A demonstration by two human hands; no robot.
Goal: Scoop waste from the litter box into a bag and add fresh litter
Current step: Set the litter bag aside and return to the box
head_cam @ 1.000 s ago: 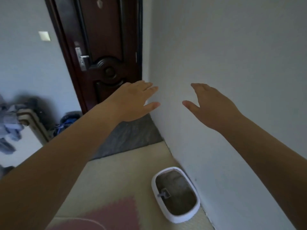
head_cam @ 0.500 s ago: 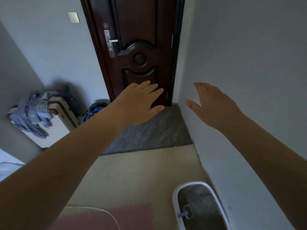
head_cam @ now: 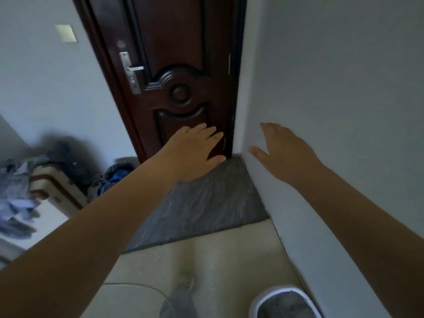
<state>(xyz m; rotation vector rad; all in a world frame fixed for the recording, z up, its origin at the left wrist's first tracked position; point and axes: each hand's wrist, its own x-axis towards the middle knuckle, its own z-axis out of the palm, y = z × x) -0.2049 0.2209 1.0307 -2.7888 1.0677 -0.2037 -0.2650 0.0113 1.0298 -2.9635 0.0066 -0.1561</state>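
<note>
Above litter box (head_cam: pixel 270 299), both hands (empty) (head_cam: pixel 195 152) (head_cam: pixel 284 152) outstretched.

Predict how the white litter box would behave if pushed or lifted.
The litter box looks like rigid plastic, so probably stiff. It holds grey litter, so likely heavy for its size, and tilting could spill it. Seemingly low, it would probably slide rather than tip.
</note>
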